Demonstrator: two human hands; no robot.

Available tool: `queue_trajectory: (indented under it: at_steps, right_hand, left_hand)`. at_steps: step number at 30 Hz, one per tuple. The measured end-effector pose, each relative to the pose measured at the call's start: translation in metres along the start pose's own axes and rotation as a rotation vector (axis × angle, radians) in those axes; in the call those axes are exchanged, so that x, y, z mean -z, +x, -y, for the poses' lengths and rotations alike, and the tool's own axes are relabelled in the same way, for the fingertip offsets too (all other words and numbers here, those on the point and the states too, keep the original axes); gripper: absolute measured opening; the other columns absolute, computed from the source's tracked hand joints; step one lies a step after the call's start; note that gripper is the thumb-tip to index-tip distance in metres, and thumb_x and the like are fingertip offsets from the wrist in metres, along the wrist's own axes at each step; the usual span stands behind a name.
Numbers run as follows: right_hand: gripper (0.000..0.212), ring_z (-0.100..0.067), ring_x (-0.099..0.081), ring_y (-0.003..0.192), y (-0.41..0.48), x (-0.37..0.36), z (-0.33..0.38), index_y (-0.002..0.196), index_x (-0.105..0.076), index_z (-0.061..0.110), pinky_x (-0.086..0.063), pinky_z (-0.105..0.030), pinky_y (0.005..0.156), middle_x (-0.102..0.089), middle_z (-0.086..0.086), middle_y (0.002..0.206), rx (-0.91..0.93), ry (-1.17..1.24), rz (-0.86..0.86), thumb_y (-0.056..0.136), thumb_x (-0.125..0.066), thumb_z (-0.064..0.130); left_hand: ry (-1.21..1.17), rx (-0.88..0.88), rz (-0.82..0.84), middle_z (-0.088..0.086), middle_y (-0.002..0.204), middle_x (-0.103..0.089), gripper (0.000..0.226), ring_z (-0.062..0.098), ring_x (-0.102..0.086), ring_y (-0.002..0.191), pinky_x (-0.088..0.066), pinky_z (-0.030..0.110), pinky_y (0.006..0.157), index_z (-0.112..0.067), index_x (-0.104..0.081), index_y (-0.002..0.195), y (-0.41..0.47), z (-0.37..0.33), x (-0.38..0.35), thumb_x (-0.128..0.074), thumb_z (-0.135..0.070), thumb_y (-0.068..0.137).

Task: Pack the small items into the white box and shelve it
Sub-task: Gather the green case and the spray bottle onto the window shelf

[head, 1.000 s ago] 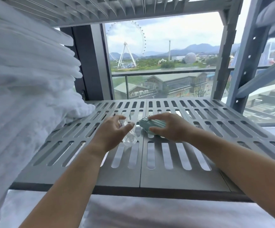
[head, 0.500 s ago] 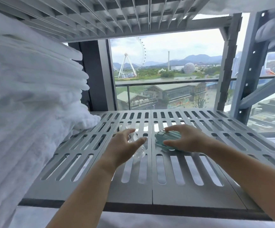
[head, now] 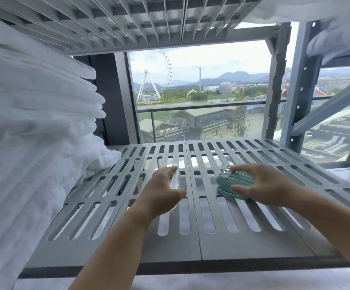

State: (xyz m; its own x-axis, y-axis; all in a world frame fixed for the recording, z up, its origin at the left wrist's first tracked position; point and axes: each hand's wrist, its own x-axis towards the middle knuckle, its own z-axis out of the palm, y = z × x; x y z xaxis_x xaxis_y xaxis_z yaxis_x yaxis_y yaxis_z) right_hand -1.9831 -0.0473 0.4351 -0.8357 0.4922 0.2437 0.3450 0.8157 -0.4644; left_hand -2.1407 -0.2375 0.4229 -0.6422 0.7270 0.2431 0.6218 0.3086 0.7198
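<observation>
Asker: Since half a second ago, what has changed?

Describer: Both hands have drawn back slightly from the things on the grey slotted shelf (head: pixel 243 237), and their fingers have spread.

Asker: Where are the small items?

Describer: A teal case (head: pixel 235 183), ridged like a tiny suitcase, lies on the shelf's middle, towards the right. A clear item (head: pixel 175 181), perhaps a small bottle, stands just left of the case. It is hard to make out against the slots.

Asker: And the hands?

Describer: The right hand (head: pixel 259 185) cups the teal case, fingers over its far edge, thumb near its front. Whether it is clamped on, I cannot tell. The left hand (head: pixel 161 191) is spread wide beside the clear item, just left of it, gripping nothing.

Asker: How would these handle?

Describer: The case looks light, stiff and hard-shelled; I would take it across its short sides. The clear item looks smooth, likely slippery and easily tipped, so I would wrap its middle.

Asker: Anything else?

Describer: Stacked white towels (head: pixel 34 132) fill the shelf's left end. No white box is in view.
</observation>
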Motion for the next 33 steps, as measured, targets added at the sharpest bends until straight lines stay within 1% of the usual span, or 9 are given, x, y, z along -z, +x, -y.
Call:
queue_trajectory:
  at_steps: [4, 8, 12, 16, 18, 22, 27, 31, 33]
  right_hand:
    - [0.063, -0.015, -0.052, 0.104, -0.005, 0.001, 0.001, 0.128, -0.050, 0.032, -0.043, -0.032, 0.093, -0.059, 0.000, 0.125, -0.022, -0.006, -0.018, 0.072, -0.068, 0.050]
    - [0.060, -0.019, -0.054, 0.109, -0.010, 0.002, 0.004, 0.129, -0.049, 0.029, -0.046, -0.038, 0.094, -0.059, -0.003, 0.127, -0.037, -0.012, -0.032, 0.075, -0.067, 0.045]
    - [0.052, -0.014, -0.057, 0.086, -0.036, 0.015, 0.002, 0.129, -0.050, 0.020, -0.049, -0.027, 0.074, -0.062, -0.005, 0.113, -0.012, 0.119, -0.104, 0.082, -0.064, 0.036]
    - [0.056, -0.003, -0.057, 0.075, -0.089, 0.040, -0.009, 0.128, -0.052, 0.023, -0.042, -0.011, 0.056, -0.063, 0.001, 0.103, 0.038, 0.200, -0.245, 0.079, -0.062, 0.047]
    - [0.058, 0.003, -0.057, 0.078, -0.123, 0.052, -0.015, 0.125, -0.054, 0.028, -0.042, -0.008, 0.057, -0.062, 0.007, 0.100, 0.042, 0.222, -0.335, 0.073, -0.055, 0.054]
    - [0.054, 0.000, -0.060, 0.090, -0.198, 0.067, -0.043, 0.122, -0.055, 0.035, -0.045, -0.012, 0.067, -0.063, 0.012, 0.104, -0.071, 0.290, -0.462, 0.071, -0.054, 0.051]
    - [0.036, 0.017, -0.054, 0.091, -0.304, 0.079, -0.096, 0.116, -0.056, 0.042, -0.042, -0.004, 0.072, -0.062, 0.018, 0.109, -0.285, 0.333, -0.543, 0.080, -0.060, 0.045]
    - [0.042, -0.004, -0.058, 0.105, -0.393, 0.080, -0.140, 0.119, -0.056, 0.039, -0.046, -0.023, 0.087, -0.063, 0.013, 0.117, -0.475, 0.340, -0.540, 0.078, -0.057, 0.050]
    - [0.047, -0.004, -0.057, 0.107, -0.439, 0.083, -0.157, 0.119, -0.055, 0.039, -0.046, -0.023, 0.089, -0.061, 0.013, 0.117, -0.555, 0.330, -0.558, 0.076, -0.055, 0.055]
  left_hand:
    - [-0.053, 0.035, -0.013, 0.004, 0.145, -0.041, 0.065, 0.019, -0.039, 0.131, -0.030, 0.026, 0.098, -0.019, -0.034, 0.142, -0.002, -0.002, 0.001, -0.062, -0.016, 0.082]
    - [-0.164, 0.044, -0.035, 0.007, 0.138, -0.048, 0.063, 0.019, -0.049, 0.120, -0.038, 0.028, 0.094, -0.020, -0.038, 0.139, -0.008, -0.012, 0.004, -0.062, -0.011, 0.082]
    - [-0.298, -0.027, 0.019, 0.004, 0.134, -0.047, 0.066, 0.006, -0.055, 0.100, -0.048, 0.009, 0.063, -0.022, -0.038, 0.139, -0.024, -0.032, -0.001, -0.061, 0.000, 0.081]
    - [-0.344, -0.112, -0.026, 0.004, 0.142, -0.042, 0.068, 0.008, -0.041, 0.115, -0.040, 0.020, 0.087, -0.028, -0.040, 0.137, -0.053, -0.064, -0.028, -0.064, 0.001, 0.080]
    - [-0.359, -0.179, -0.048, -0.003, 0.135, -0.044, 0.067, 0.005, -0.037, 0.117, -0.040, 0.016, 0.085, -0.034, -0.043, 0.132, -0.069, -0.084, -0.049, -0.064, 0.002, 0.079]
    - [-0.469, -0.254, -0.020, -0.011, 0.127, -0.046, 0.069, 0.000, -0.049, 0.113, -0.047, 0.006, 0.061, -0.044, -0.047, 0.118, -0.105, -0.127, -0.102, -0.064, 0.007, 0.076]
    - [-0.609, -0.249, 0.080, -0.011, 0.122, -0.053, 0.066, -0.007, -0.052, 0.107, -0.042, 0.001, 0.060, -0.034, -0.050, 0.121, -0.165, -0.178, -0.186, -0.061, 0.013, 0.076]
    - [-0.672, -0.180, 0.184, -0.018, 0.109, -0.060, 0.057, -0.014, -0.059, 0.090, -0.044, 0.003, 0.069, -0.026, -0.054, 0.124, -0.217, -0.214, -0.265, -0.066, 0.003, 0.076]
    - [-0.703, -0.146, 0.278, -0.017, 0.111, -0.060, 0.054, -0.014, -0.057, 0.094, -0.044, 0.004, 0.074, -0.025, -0.054, 0.124, -0.246, -0.234, -0.306, -0.066, 0.001, 0.078]
